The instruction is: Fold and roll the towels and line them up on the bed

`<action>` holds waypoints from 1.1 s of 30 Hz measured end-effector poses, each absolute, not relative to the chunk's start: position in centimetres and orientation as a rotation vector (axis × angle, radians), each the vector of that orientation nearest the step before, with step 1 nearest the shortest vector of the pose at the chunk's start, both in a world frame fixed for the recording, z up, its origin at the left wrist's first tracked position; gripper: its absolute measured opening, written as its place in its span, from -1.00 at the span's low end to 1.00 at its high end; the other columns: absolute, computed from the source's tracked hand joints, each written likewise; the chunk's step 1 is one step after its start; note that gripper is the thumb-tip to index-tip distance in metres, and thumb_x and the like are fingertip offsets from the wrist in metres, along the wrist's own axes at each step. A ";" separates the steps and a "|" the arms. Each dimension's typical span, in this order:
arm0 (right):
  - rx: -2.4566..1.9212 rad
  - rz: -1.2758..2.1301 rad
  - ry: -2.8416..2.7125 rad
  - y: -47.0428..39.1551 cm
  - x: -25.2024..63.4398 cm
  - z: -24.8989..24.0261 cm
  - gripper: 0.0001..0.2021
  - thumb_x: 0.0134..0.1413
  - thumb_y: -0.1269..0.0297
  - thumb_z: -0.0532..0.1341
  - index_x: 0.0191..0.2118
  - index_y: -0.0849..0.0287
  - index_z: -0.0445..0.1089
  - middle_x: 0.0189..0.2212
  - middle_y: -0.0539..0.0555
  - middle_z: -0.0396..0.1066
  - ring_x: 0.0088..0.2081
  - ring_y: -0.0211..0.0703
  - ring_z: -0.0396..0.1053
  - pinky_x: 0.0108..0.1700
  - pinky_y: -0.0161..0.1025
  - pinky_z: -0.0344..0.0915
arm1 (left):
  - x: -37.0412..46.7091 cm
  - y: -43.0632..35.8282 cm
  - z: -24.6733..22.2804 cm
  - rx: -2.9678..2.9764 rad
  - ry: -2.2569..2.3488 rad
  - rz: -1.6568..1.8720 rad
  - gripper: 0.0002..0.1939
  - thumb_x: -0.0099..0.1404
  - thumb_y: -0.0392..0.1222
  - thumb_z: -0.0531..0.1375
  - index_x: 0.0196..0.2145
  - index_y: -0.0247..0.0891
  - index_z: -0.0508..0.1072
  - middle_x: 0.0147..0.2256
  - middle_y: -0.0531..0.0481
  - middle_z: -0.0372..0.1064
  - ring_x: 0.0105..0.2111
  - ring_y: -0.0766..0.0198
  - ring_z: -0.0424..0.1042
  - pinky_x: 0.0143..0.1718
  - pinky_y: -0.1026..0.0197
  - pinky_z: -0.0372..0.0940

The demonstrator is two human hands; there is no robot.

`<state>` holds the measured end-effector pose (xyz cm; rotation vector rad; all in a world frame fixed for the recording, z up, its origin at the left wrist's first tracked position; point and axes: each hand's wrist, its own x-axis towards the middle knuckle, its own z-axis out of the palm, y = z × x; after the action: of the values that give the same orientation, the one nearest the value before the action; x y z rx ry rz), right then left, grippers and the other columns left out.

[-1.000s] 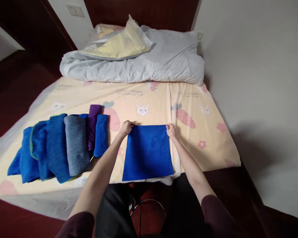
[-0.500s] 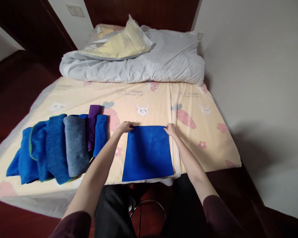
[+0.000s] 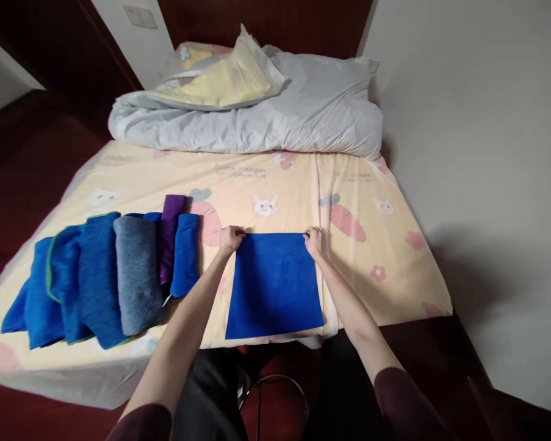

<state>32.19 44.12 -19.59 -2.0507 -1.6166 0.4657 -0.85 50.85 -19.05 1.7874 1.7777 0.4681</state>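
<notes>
A blue cloth [image 3: 275, 285] lies spread in front of me on the bed, its near edge at the edge of the mattress. My left hand [image 3: 231, 239] pinches its far left corner. The far right corner is between the closed fingers of my right hand [image 3: 313, 241]. To the left lie a small rolled blue cloth [image 3: 186, 254], a purple rolled cloth [image 3: 171, 239], a grey-blue fluffy folded towel [image 3: 139, 275] and several blue folded towels [image 3: 100, 278], side by side.
The bed has a yellow sheet [image 3: 275, 177] with carrot and rabbit prints. A grey quilt [image 3: 321, 104] and a yellow pillow [image 3: 232, 79] lie at its far end. A white wall [image 3: 487, 153] stands at the right. Below me is a round metal stool frame [image 3: 275, 376].
Both hands stay closed on the cloth's far corners, with slight shifts of the fingers. The view has shifted a little; the cloth lies nearly the same.
</notes>
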 end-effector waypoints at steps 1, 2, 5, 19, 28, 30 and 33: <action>-2.004 0.358 -1.698 43.2 31.2 -19.6 -0.68 0.34 0.28 0.22 0.13 0.17 0.53 0.12 0.29 0.50 0.23 0.15 0.36 0.31 0.06 0.25 | -0.3 49.9 -19.2 1.830 1.777 0.529 -0.70 0.35 -0.31 0.19 -0.02 -0.42 0.62 -0.01 -0.30 0.58 0.02 -0.02 0.54 0.16 0.06 0.36; -1.933 0.276 -1.810 42.1 30.3 -19.7 -0.61 0.38 0.26 0.18 0.24 0.17 0.45 0.25 0.28 0.41 0.33 0.17 0.26 0.38 0.11 0.15 | 0.3 48.8 -19.4 1.901 1.762 0.606 -0.63 0.40 -0.31 0.14 0.08 -0.42 0.57 0.11 -0.33 0.51 0.14 -0.05 0.47 0.25 0.01 0.30; -1.673 0.296 -2.177 39.1 28.8 -20.2 -0.47 0.48 0.13 0.06 0.45 0.11 0.20 0.47 0.16 0.12 0.49 0.07 0.01 0.51 0.11 -0.08 | 1.5 44.9 -20.5 2.193 1.542 0.720 -0.47 0.50 -0.16 0.07 0.35 -0.30 0.35 0.42 -0.25 0.14 0.45 -0.08 0.06 0.48 -0.14 -0.04; -1.637 0.351 -2.259 35.4 26.7 -18.5 -0.34 0.52 0.08 -0.02 0.56 0.23 -0.09 0.55 0.15 -0.18 0.58 0.01 -0.33 0.58 0.17 -0.38 | 5.2 37.2 -19.5 2.206 1.478 0.654 -0.27 0.53 0.04 -0.03 0.51 -0.38 0.05 0.53 -0.20 -0.25 0.54 -0.05 -0.37 0.53 -0.20 -0.38; -1.800 0.339 -2.109 27.6 31.0 -19.9 -0.40 0.53 0.11 -0.05 0.54 0.22 0.01 0.52 0.18 -0.06 0.55 0.05 -0.12 0.57 0.18 -0.18 | 0.2 27.4 -22.3 2.214 1.603 0.601 -0.31 0.55 0.01 -0.03 0.51 -0.31 0.06 0.50 -0.21 -0.12 0.52 -0.03 -0.16 0.53 -0.20 -0.25; -1.794 0.268 -2.116 25.5 31.5 -19.9 -0.41 0.53 0.13 -0.05 0.52 0.26 0.05 0.52 0.19 -0.05 0.55 0.08 -0.12 0.57 0.20 -0.16 | -1.1 25.5 -22.7 2.260 1.616 0.610 -0.31 0.56 0.01 -0.06 0.51 -0.35 0.06 0.50 -0.24 -0.12 0.52 -0.05 -0.14 0.52 -0.22 -0.19; -1.769 0.197 -2.113 20.7 31.7 -20.3 -0.44 0.52 0.18 -0.04 0.50 0.23 0.12 0.51 0.17 -0.01 0.53 0.11 -0.07 0.54 0.23 -0.07 | -2.9 21.7 -23.1 2.318 1.631 0.602 -0.33 0.57 0.00 -0.08 0.51 -0.34 0.04 0.50 -0.26 -0.14 0.51 -0.06 -0.12 0.50 -0.24 -0.10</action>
<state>31.74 20.70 -20.32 -1.7693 -2.1128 0.1974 -2.90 21.71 -23.13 2.3176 1.6315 0.6025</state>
